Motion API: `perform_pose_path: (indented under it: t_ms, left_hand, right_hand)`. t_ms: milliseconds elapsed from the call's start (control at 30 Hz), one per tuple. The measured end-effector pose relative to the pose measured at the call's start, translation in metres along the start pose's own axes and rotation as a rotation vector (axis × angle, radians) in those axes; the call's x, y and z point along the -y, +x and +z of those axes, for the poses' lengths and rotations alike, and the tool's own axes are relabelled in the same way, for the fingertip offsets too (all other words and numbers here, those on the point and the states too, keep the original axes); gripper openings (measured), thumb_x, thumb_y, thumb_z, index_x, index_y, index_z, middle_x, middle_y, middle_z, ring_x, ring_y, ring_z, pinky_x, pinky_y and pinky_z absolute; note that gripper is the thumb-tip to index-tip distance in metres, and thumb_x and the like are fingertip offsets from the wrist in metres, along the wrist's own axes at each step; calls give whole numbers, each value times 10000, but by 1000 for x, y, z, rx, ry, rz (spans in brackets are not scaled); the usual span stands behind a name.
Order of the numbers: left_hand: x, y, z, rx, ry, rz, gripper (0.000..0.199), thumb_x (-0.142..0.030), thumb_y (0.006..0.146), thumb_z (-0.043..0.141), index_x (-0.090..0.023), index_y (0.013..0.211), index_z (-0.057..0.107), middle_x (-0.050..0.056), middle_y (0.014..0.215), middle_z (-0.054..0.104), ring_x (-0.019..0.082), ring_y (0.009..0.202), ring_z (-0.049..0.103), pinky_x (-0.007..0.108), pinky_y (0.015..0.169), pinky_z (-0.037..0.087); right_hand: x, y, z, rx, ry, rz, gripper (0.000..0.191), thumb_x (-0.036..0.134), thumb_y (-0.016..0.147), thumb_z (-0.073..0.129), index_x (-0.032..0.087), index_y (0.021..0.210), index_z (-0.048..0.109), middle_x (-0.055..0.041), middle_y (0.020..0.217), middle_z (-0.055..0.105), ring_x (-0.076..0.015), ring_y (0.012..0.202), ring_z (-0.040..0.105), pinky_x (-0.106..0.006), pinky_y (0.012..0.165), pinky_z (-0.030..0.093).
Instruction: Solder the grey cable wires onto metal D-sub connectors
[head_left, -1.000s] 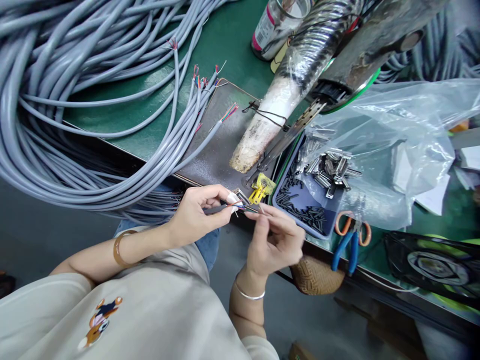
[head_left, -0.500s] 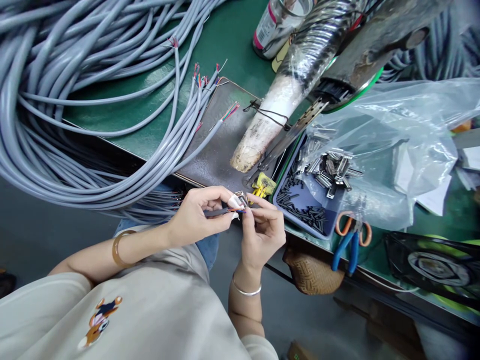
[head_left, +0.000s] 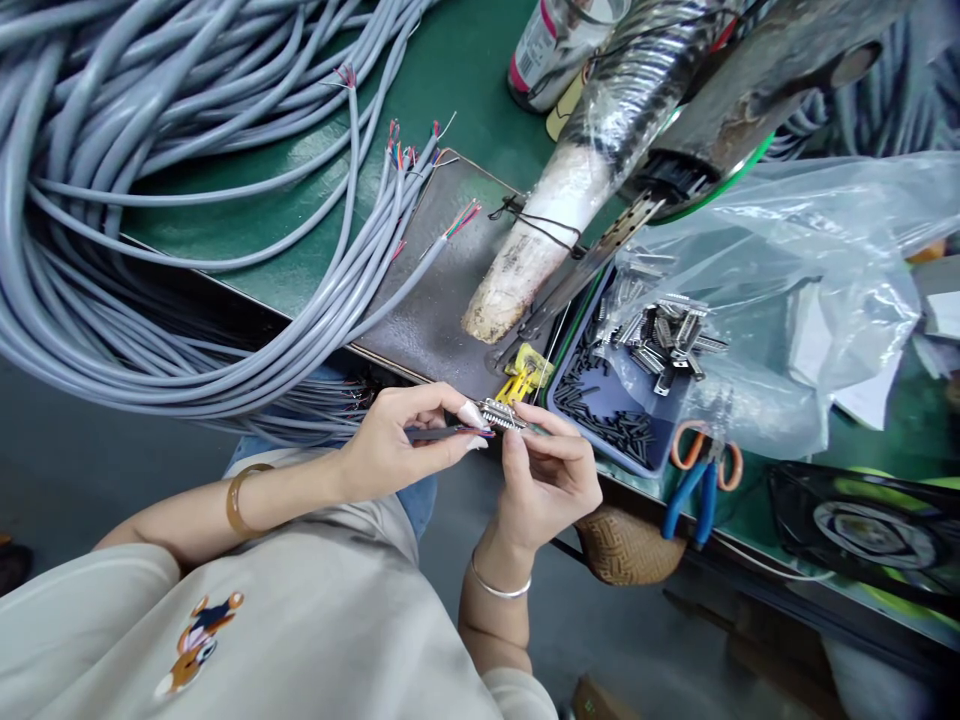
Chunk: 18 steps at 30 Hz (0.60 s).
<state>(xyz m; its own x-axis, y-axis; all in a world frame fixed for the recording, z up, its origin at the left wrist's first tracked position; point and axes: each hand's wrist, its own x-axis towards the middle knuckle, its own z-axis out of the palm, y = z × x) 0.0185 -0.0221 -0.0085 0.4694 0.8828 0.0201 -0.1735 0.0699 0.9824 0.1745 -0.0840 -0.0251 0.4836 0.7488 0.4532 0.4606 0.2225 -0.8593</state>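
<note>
My left hand [head_left: 401, 435], closed, pinches a grey cable [head_left: 431, 433] whose thin coloured wires [head_left: 480, 432] stick out past the fingertips. White covering shows on some of its fingertips. A metal multi-pin connector [head_left: 501, 413] lies between the two hands, its row of pins facing me. My right hand [head_left: 551, 475] is closed on the connector's right end with thumb and fingers; the left fingertips touch its other end. Whether any wire is joined to a pin is too small to tell. Just beyond the connector sits a yellow clip-like piece [head_left: 525, 373].
Bundled grey cables [head_left: 225, 385] with stripped ends cover the left. A white-tipped wrapped duct [head_left: 517, 260] reaches down over the bench. To the right are a blue tray [head_left: 600, 425] of black tubing pieces and connectors, a plastic bag [head_left: 787, 330], pliers [head_left: 701, 495] and a black fan [head_left: 862, 535].
My right hand has moved a little to the right, and more of the connector now shows between the hands. The left hand and cable have barely moved.
</note>
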Motion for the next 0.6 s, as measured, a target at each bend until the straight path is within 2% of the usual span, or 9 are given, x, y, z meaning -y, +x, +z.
perform_pose_path:
  t_ms: [100,267,433,600]
  left_hand:
    - [-3,2,1,-27,-55,-10,87,-227,858,733,-141,855,722,70,821,763,123,693,686,207,642,565]
    - [-6,7,3,-86,-80,-116,130,-222,788,789,-132,780,695,69,812,756,110,656,663,197,607,559]
    - [-5,15,4,-171,-61,-142,191,-223,756,804,-146,724,632,32,719,685,70,545,542,172,471,429]
    - [-6,27,4,-183,-18,-124,182,-213,762,773,-153,708,610,3,658,619,53,516,469,170,452,354]
  right_hand:
    - [1,0,2,-5,-20,-59,162,94,844,768,204,856,649,-30,978,794,-173,848,778,-304,684,641]
    - [1,1,9,-32,-140,-205,215,55,826,774,216,909,659,-16,982,796,-158,863,777,-280,702,637]
    - [-1,4,13,17,-182,-200,166,88,872,740,219,919,649,-30,1025,794,-164,909,782,-300,752,646]
    - [0,11,14,71,-213,-200,131,128,889,726,222,894,635,-54,1092,791,-182,953,779,-326,772,649]
